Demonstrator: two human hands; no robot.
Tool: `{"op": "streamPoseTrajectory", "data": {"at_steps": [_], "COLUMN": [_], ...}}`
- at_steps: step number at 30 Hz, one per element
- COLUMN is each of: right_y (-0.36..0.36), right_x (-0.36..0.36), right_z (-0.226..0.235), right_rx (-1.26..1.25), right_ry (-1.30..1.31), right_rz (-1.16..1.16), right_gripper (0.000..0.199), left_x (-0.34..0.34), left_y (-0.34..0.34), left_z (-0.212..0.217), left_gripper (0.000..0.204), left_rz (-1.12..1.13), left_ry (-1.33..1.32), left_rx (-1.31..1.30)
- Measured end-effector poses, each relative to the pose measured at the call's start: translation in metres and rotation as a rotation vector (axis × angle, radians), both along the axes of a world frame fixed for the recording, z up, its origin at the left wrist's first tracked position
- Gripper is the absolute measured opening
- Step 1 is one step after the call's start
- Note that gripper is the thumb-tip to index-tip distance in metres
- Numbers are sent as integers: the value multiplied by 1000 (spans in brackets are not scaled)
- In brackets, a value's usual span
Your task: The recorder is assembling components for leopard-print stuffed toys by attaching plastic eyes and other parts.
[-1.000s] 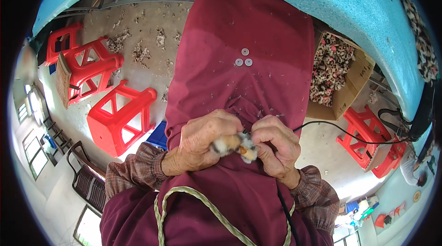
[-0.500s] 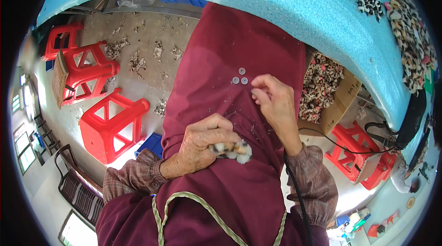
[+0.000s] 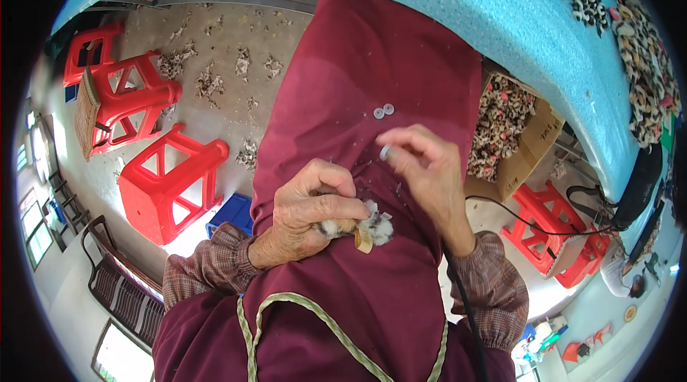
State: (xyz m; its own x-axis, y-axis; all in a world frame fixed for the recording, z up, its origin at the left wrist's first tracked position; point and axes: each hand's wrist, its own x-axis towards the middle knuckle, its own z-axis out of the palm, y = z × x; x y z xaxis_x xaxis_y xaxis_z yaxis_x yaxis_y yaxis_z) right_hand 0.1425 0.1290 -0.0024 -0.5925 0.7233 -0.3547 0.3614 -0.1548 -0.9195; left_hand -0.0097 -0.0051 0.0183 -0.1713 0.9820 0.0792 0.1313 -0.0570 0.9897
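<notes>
In the head view, the left hand [image 3: 304, 212] grips a furry piece [image 3: 378, 227] over the maroon apron [image 3: 379, 46], likely light and soft, best held round its body. The blurred right hand [image 3: 431, 176] pinches what seems a stiff pale disc [image 3: 385, 153].

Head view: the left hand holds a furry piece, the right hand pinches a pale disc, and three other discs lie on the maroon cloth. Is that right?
Not quite: the head view shows two other discs on the maroon cloth, not three. The left hand holds the furry piece; the right hand pinches a pale disc.
</notes>
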Motion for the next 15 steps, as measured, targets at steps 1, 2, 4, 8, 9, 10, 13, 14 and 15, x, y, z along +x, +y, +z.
{"op": "streamPoseTrajectory", "data": {"at_steps": [1, 2, 4, 8, 9, 10, 13, 14, 15], "right_y": [-10, -19, -27, -36, -39, -38, -36, -37, -37], "right_x": [1, 2, 3, 7, 8, 9, 13, 13, 13], "right_z": [10, 17, 28, 35, 37, 38, 38, 37, 36], "right_rx": [-44, -144, -145, -187, -258, -259, -109, -148, -188], "right_ry": [117, 147, 177, 215, 204, 208, 265, 253, 241], "right_rz": [38, 41, 73, 30, -10, -15, 76, 61, 46], "right_gripper": [14, 12, 13, 15, 15, 15, 14, 14, 13], "left_x": [-1, -4, -4, -5, -4, -3, 2, 2, 2], "left_y": [-1, 1, 4, 2, 1, 1, 0, 0, 0], "left_z": [2, 6, 10, 7, 6, 6, 6, 4, 4], "left_gripper": [12, 12, 12, 15, 16, 16, 24, 24, 24], "left_rz": [-8, -60, -121, -119, -116, -121, -47, -31, -14], "left_ry": [-4, 49, 99, 190, 205, 208, 164, 166, 168], "left_rx": [-8, 18, 45, 99, 121, 120, 83, 82, 82]}}
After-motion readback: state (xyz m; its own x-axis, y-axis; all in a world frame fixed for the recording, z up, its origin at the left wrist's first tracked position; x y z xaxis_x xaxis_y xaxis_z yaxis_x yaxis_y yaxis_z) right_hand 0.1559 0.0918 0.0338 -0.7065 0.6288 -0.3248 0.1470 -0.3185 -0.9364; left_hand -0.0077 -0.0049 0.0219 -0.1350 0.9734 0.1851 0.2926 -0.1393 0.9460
